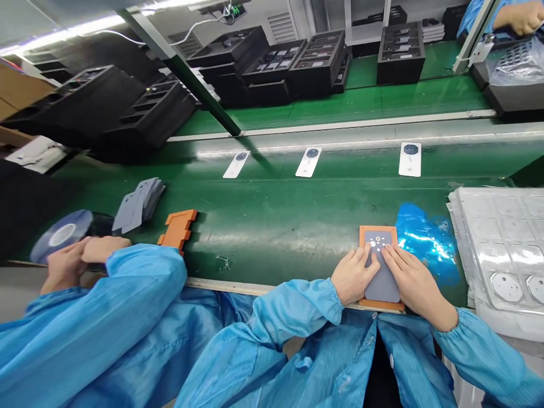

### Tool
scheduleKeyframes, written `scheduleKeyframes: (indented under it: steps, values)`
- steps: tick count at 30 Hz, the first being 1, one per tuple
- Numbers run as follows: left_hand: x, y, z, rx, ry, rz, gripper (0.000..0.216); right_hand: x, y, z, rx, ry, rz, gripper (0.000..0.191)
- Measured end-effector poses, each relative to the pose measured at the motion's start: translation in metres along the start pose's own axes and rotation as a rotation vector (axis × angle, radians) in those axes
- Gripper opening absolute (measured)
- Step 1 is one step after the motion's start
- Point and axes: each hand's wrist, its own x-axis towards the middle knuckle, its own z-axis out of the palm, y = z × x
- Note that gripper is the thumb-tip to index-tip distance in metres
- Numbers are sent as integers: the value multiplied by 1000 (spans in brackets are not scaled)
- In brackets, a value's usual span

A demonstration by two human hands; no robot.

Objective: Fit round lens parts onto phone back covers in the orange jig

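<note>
A grey phone-shaped panel [383,283] with small holes near its top lies in an orange fixture [378,305] at the table's front edge. My left hand [353,276] is at the panel's left side, its fingertips and thumb on the upper part. From the right, my right hand [411,279] grips along the panel's edge, with fingertips on its face near the holes. Both hands are closed around the panel from the two sides. Crumpled blue film [425,241] lies just beyond my right hand.
Clear plastic trays [480,226] with round-faced white parts are stacked at right. Three white panels [308,163] lie farther back. At left are an orange fixture [177,229], grey panels [138,205], a tape roll [62,233] and a co-worker's hands [85,258]. Black trays [317,56] stand behind.
</note>
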Motion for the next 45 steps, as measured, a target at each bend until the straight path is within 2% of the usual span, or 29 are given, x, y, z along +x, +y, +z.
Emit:
scheduleKeyframes:
  steps: [3,5,8,10,11,13,14,17,20,27,33,35,38,40,43,45]
  values:
    - [-3,1,-1,-49,-19,-16,54,1,0,0,-17,0,0,52]
    - [-7,-7,-1,-113,-29,-37,60,1,-1,-1,-24,-3,11,53]
    - [-6,-39,-2,-327,-54,58,62,2,-3,-1,-28,-10,35,55]
    - [7,-67,-6,-539,-81,171,55,2,-3,-1,-37,-9,39,55]
    - [18,-79,-7,-634,-73,165,52,2,-3,0,-42,-9,36,54]
    - [45,-95,-10,-724,21,-77,47,3,-3,0,-48,-7,23,53]
    - [60,-99,-10,-736,9,-168,45,3,-2,0,-47,-7,18,53]
    - [95,-99,-5,-737,-90,-217,34,3,-2,1,-33,-7,21,53]
    - [110,-97,1,-730,-151,-206,28,3,-4,1,-27,-12,37,52]
    - [110,-99,12,-772,-165,-233,27,3,-6,-4,14,-31,38,55]
    - [106,-95,14,-867,-62,-251,30,4,-1,-7,81,-14,49,53]
    - [96,-93,10,-914,45,-280,35,3,3,-9,181,53,72,50]
    - [72,-85,0,-1189,333,-322,42,1,11,-18,541,245,176,43]
    - [54,-73,-10,-1427,507,-249,50,2,13,-24,891,421,339,36]
    - [35,-47,-27,-1552,600,-78,57,7,11,-29,1413,653,582,15]
    - [31,-29,-38,-1491,674,-15,42,10,7,-31,1652,661,612,10]
